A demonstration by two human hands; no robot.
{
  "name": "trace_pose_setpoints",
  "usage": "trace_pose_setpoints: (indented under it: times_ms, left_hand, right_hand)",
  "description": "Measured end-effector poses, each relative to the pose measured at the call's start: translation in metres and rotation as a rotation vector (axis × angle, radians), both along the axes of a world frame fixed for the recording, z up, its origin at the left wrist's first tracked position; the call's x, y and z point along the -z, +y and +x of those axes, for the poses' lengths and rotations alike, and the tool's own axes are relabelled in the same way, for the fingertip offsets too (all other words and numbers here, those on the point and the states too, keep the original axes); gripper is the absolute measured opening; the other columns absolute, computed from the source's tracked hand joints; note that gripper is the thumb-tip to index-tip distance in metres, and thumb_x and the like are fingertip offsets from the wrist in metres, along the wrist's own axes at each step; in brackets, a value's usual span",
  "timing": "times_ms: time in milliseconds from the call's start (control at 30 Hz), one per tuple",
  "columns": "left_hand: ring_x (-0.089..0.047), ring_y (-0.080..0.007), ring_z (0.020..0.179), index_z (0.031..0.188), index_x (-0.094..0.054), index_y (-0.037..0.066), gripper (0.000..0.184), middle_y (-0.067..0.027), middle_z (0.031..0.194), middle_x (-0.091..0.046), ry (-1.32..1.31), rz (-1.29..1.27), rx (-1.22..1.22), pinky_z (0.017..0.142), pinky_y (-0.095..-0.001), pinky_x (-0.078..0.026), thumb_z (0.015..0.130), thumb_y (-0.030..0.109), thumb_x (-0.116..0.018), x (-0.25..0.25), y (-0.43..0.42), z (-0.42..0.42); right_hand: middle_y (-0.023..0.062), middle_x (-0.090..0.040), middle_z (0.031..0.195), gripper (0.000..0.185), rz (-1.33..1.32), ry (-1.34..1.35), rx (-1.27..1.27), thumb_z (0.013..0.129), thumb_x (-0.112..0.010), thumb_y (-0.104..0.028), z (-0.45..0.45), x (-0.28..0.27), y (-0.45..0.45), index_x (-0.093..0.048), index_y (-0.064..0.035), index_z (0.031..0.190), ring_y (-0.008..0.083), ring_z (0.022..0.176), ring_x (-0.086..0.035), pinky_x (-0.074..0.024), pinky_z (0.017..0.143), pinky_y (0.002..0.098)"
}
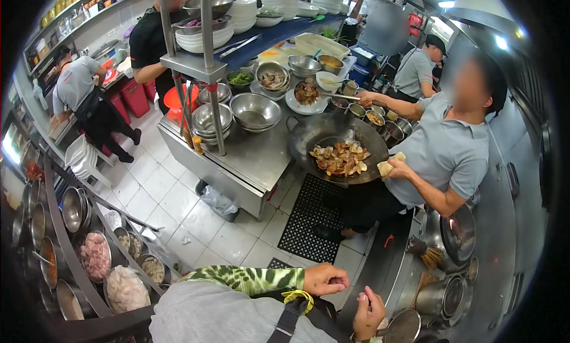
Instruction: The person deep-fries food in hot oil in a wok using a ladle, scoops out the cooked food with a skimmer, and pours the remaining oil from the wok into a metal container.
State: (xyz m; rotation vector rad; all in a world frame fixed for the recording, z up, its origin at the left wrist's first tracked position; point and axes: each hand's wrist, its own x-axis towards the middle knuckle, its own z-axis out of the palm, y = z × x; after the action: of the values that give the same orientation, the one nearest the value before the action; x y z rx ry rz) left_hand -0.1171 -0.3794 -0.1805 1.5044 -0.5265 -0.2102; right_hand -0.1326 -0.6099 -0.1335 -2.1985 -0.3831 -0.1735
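Observation:
My left hand (325, 279), below a green patterned sleeve (246, 277), hovers at the lower middle with its fingers curled in and nothing seen in them. Just right of it and lower, my right hand (369, 314) is raised with fingers apart, touching nothing I can see. A round pan (404, 326) lies beside my right hand at the bottom edge. Ahead, a co-worker in a grey shirt (448, 138) grips a dark wok (306, 156) with a cloth (392, 163) and holds a ladle (345, 97) over it. Cooked clams (339, 157) fill the wok.
A steel counter (252, 168) bears stacked steel bowls (255, 110) and a white plate (306, 105) of clams. A black rubber mat (312, 215) covers floor by the co-worker. Left stands a rack with bowls of raw meat (95, 257). Burners line the right; several other people work farther back.

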Motion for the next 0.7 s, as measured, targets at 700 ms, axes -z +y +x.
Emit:
trace_pose_setpoints:
  times_ms: [700]
  left_hand:
    - [-0.065,-0.0186,0.07,0.097,-0.062,0.001,0.018,-0.009,0.076,-0.066,0.036,-0.008,-0.005,0.064,-0.0307,-0.05,0.089,0.017,-0.061,0.005,-0.025,-0.007]
  right_hand:
    - [0.0162,-0.067,0.086,0.02,-0.018,-0.001,-0.026,0.086,-0.061,-0.002,-0.012,-0.007,0.006,-0.067,0.0052,0.103,0.023,0.073,-0.065,-0.0498,0.066,0.0316]
